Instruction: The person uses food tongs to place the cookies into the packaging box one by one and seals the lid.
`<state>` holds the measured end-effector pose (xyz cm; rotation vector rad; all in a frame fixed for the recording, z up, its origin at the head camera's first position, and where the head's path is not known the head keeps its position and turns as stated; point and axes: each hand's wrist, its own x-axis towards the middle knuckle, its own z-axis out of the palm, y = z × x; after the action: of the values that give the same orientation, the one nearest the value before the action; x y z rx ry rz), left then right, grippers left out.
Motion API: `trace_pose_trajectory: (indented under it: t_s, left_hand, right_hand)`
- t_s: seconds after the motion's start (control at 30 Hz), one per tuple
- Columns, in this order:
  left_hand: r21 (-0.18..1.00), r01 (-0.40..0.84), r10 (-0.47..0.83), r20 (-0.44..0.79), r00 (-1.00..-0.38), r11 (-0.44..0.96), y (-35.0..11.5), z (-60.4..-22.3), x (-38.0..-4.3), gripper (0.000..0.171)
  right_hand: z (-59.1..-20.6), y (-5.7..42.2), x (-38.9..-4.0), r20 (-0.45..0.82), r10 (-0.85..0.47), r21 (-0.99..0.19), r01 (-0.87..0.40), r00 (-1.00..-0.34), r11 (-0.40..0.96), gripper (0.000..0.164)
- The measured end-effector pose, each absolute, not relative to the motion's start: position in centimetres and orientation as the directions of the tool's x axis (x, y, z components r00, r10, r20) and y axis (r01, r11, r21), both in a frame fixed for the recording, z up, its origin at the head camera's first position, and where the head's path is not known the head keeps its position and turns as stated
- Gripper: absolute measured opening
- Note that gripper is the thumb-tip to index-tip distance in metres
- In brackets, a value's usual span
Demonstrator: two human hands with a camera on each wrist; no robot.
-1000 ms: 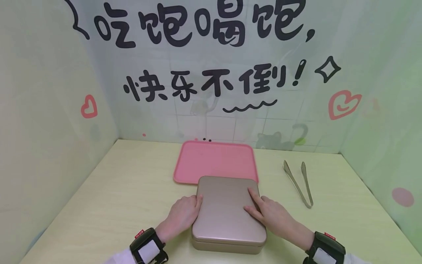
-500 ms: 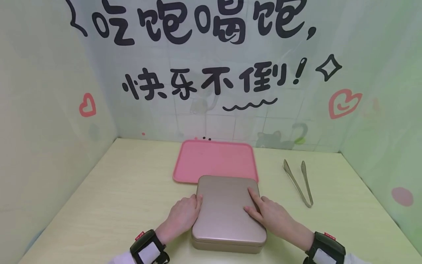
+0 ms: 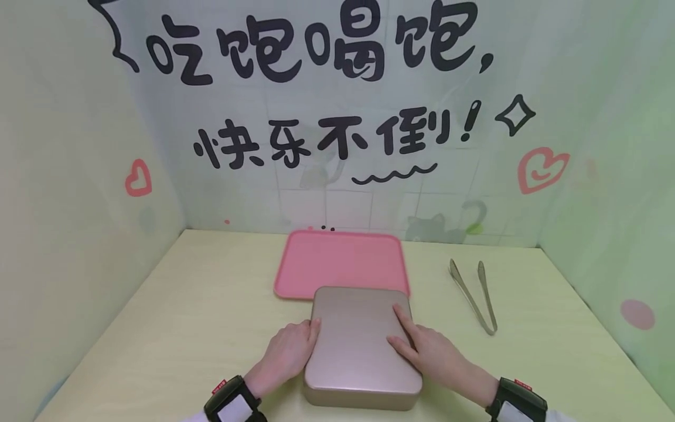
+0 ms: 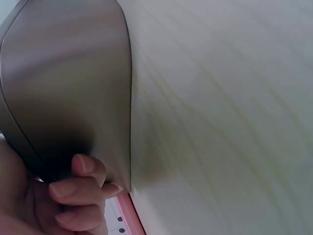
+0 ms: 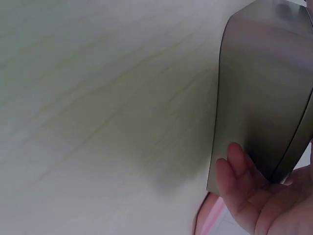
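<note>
A closed, champagne-coloured metal tin box [image 3: 364,346] with rounded corners lies on the table in front of me. My left hand [image 3: 287,350] grips its left side, thumb along the lid's edge; in the left wrist view the curled fingers [image 4: 80,193] rest against the side wall. On the opposite side my right hand [image 3: 436,354] holds the box with thumb and index finger spread over the lid. Its other fingers [image 5: 237,171] lie against the side wall in the right wrist view. The lid sits down on the box, so the inside is hidden.
A pink tray [image 3: 343,261] lies behind the box, its front edge partly covered by it. Metal tongs [image 3: 477,302] rest spread apart at the right. Printed cloth walls [image 3: 327,202] enclose the pale wooden table [image 3: 211,305] at the back and sides.
The head view has tilted slightly, shifting the whole scene a little down and left. Both hands keep the same hold on the tin box, and nothing on the table has moved.
</note>
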<state>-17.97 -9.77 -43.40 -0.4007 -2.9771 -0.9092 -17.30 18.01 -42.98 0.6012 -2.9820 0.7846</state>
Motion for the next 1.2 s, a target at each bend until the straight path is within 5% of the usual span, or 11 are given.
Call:
trace_pose_trajectory:
  t_s: [0.23,0.43,0.6,0.87,1.2]
  left_hand:
    - [0.508,0.224,0.203,0.098,-0.974,0.832,-10.9,-41.2,-19.3,0.038]
    - [0.315,0.326,0.209,0.353,-0.912,0.891,-12.2,-37.7,-22.4,0.038]
    - [0.117,0.340,0.239,0.505,-0.830,0.933,-13.0,-36.7,-25.3,0.052]
    - [0.129,0.234,0.180,0.330,-0.927,0.964,-13.9,-38.7,-29.5,0.079]
    - [0.162,0.172,0.145,0.166,-0.975,0.972,-13.9,-41.2,-32.9,0.083]
  right_hand:
    - [-40.0,19.1,-18.6,0.163,-0.356,-0.365,-0.391,-0.920,0.845,0.070]
    - [-36.0,20.4,-21.6,0.367,-0.359,-0.178,-0.444,-0.858,0.878,0.066]
    - [-34.8,21.2,-24.0,0.353,-0.309,-0.124,-0.372,-0.883,0.920,0.069]
    - [-36.8,22.7,-27.8,0.204,-0.221,-0.127,-0.249,-0.954,0.960,0.076]
    - [-39.2,23.9,-30.9,0.038,-0.157,-0.158,-0.161,-0.987,0.974,0.083]
